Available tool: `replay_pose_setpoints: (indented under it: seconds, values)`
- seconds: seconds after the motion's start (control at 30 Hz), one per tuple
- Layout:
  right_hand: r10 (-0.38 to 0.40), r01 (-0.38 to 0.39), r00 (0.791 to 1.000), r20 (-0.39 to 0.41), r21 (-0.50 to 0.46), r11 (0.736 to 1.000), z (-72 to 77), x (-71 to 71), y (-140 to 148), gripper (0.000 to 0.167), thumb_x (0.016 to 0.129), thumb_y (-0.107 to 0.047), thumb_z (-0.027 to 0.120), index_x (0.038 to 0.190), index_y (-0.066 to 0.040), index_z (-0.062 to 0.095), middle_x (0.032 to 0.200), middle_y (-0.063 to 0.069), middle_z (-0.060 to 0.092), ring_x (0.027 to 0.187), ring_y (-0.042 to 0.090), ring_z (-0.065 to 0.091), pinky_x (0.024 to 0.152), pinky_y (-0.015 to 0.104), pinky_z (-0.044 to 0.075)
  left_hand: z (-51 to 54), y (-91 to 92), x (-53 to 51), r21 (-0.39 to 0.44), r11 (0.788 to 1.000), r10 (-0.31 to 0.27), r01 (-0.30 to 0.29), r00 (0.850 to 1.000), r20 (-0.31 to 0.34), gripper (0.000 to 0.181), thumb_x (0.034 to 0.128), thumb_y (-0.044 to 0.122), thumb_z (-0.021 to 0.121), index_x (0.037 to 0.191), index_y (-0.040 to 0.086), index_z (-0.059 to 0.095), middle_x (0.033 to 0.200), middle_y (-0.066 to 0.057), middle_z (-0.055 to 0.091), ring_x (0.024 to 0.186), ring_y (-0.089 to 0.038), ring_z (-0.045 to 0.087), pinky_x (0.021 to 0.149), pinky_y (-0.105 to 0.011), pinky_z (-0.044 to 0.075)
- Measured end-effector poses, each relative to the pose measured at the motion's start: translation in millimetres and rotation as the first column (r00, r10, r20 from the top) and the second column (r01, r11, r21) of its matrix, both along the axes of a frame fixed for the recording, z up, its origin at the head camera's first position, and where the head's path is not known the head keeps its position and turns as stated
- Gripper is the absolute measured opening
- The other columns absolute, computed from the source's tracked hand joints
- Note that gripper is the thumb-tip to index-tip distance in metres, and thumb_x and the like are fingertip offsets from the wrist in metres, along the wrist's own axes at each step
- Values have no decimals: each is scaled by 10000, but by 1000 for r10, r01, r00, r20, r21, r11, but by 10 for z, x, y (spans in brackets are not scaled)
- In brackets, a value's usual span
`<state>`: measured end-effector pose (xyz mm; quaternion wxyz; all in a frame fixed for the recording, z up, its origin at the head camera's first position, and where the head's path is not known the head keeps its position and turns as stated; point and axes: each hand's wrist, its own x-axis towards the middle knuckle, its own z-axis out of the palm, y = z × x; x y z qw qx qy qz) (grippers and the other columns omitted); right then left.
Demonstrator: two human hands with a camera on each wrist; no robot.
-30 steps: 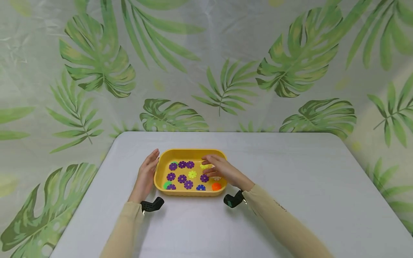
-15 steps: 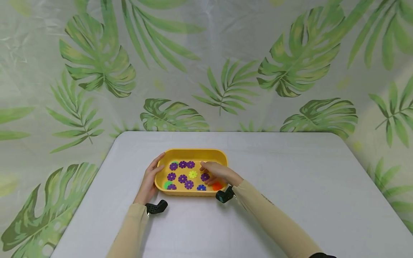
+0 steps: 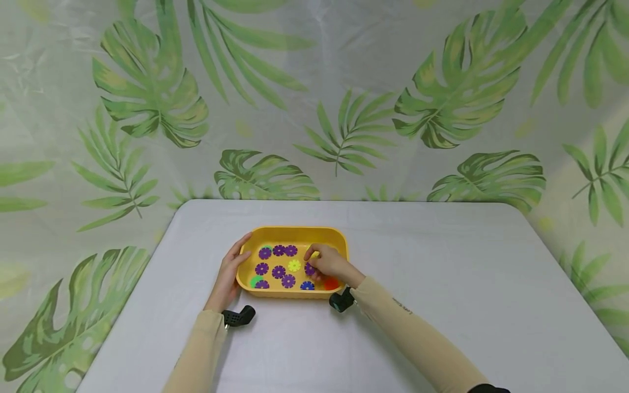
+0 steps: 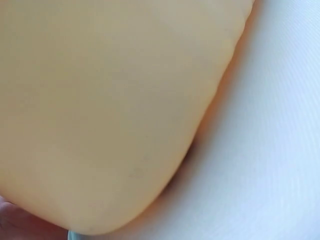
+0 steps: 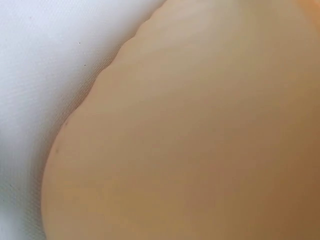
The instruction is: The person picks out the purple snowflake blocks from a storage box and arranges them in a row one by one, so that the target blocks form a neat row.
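A yellow plastic tray (image 3: 295,293) stands on the table with several notched flower-shaped discs inside. My left hand (image 3: 227,278) grips the tray's left rim, the thumb over the inner side and the fingers along the outside. Over the right part of the tray, my right hand (image 3: 331,265) pinches a purple notched disc (image 3: 309,269) between thumb and fingers. A yellow notched disc (image 3: 294,266) lies just left of it. In the left wrist view the tray's outer wall (image 4: 110,110) fills most of the picture; the right wrist view likewise shows mostly the tray wall (image 5: 175,140).
More purple discs (image 3: 278,272), a blue disc (image 3: 307,285), a green disc (image 3: 255,280) and an orange disc (image 3: 331,283) lie in the tray. The table (image 3: 442,262) has a white cloth, and a leaf-patterned curtain (image 3: 354,65) hangs behind it.
My left hand has moved right and taken hold of the tray's rim. The right hand has come lower into the tray, and its fingers have closed around a purple disc.
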<state>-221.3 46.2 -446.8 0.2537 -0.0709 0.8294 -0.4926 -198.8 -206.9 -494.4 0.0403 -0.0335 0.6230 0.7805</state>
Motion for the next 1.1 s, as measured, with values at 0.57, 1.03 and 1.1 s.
replay_pose_setpoints:
  seconds: [0.57,1.03,1.1]
  values:
    - [-137,107,983,-124,-222,969,187,-32,799,231,947,-58,525,1126,77,579,906,139,626,676,160,561,677,295,555,17,-26,-21,31,999,-20,19,999,30,466,1014,138,448,1473,193,389,1560,58,213,1407,-147,194,1132,-324,212]
    - [-236,232,971,-43,-92,968,-264,-86,1479,220,933,22,468,1118,119,536,917,172,621,669,160,632,644,290,568,57,-20,9,18,999,-30,30,1000,-4,479,1020,119,434,1490,128,345,1574,29,183,1423,-149,153,1140,-325,185]
    - [-231,229,972,-40,-55,972,-276,-87,1477,226,934,26,462,1129,109,543,909,177,620,670,168,644,644,293,570,117,1,36,11,999,-33,33,999,2,482,1020,109,429,1493,115,337,1576,17,178,1426,-157,147,1141,-330,181]
